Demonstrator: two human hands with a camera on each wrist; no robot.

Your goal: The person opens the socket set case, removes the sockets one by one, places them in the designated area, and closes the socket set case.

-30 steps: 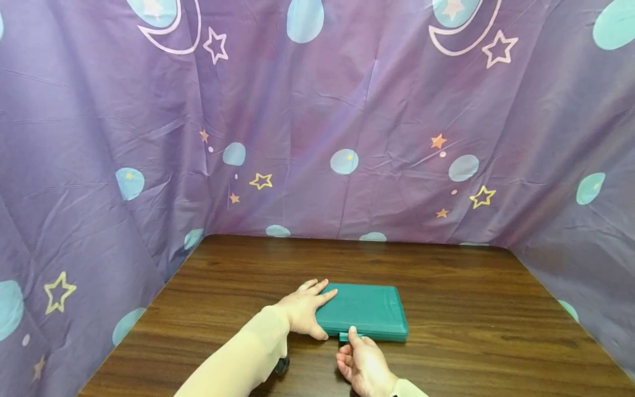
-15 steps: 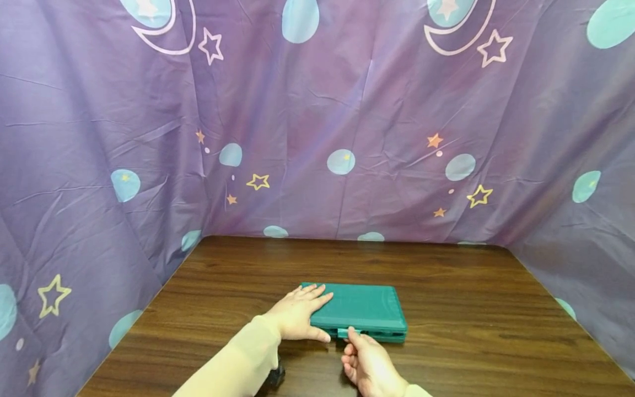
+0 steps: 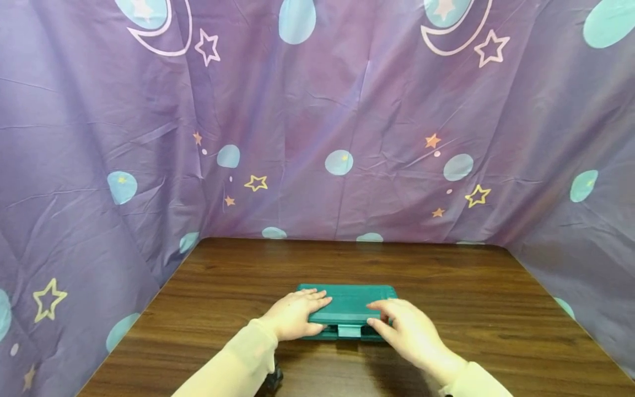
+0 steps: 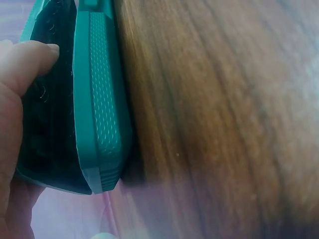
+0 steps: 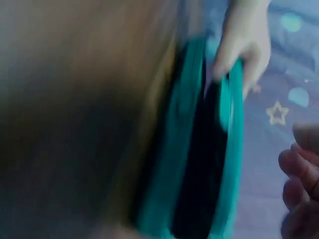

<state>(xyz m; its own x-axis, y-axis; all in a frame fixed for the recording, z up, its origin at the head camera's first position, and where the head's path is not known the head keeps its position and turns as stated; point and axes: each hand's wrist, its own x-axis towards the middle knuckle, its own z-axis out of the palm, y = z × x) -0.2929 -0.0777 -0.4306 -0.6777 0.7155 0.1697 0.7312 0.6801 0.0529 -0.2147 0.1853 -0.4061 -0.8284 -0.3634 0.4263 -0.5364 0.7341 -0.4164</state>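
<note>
A teal plastic case (image 3: 349, 304) lies flat on the wooden table with its lid slightly raised. A dark gap runs along its front, and a lighter front latch (image 3: 349, 331) hangs from the lid at the middle. My left hand (image 3: 292, 315) holds the left part of the lid: fingers spread on top, thumb at the front edge. In the left wrist view the thumb (image 4: 35, 62) reaches over the lid's edge into the gap. At the right front corner is my right hand (image 3: 412, 333), loosely bent, thumb and forefinger apart. The case's contents are hidden in shadow.
The brown wooden table (image 3: 238, 270) extends around the case. A purple curtain (image 3: 317, 121) with moons and stars closes off the back and sides. A small dark object (image 3: 272, 380) shows under the left forearm.
The lid has risen a little and the front gap has appeared. My right hand has let go of the latch and moved right and up to the case's corner. The left hand has stayed on the lid.
</note>
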